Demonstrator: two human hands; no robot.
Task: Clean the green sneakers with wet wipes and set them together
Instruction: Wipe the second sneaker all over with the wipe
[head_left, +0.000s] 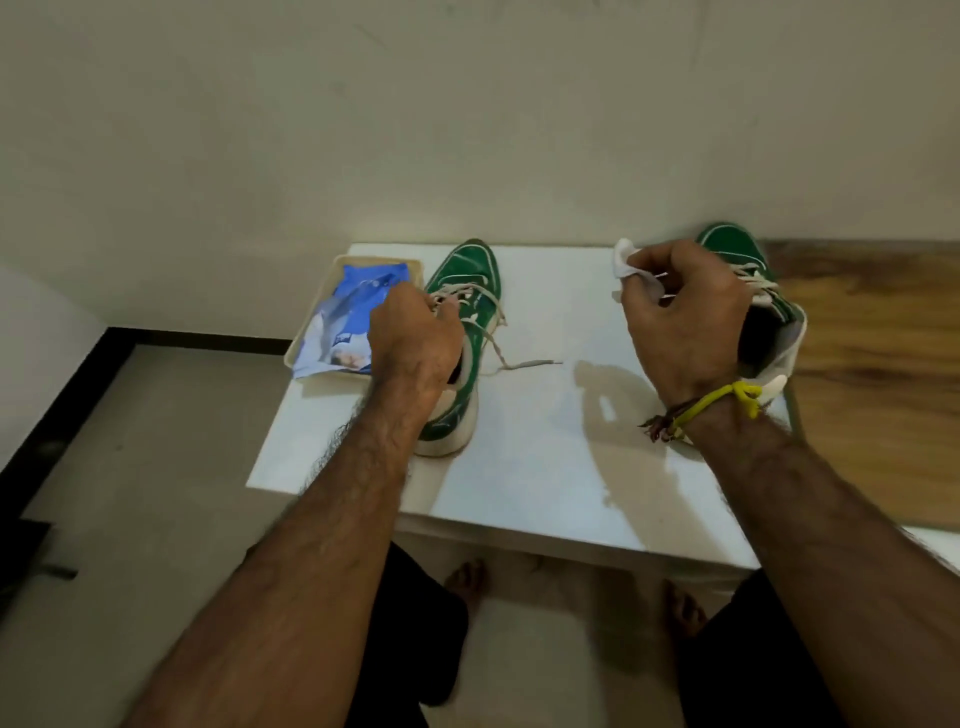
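Green suede sneakers (467, 291): left hand (415, 338) grips one; right hand (685, 317) pinches crumpled wipe (626, 260).

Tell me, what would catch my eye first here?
Two green sneakers on a white table: the left sneaker beside a tray holding a blue wipes pack, the right sneaker near the table's far right corner. The left hand grips the left sneaker's collar; the right hand holds the other sneaker and pinches a white wipe.
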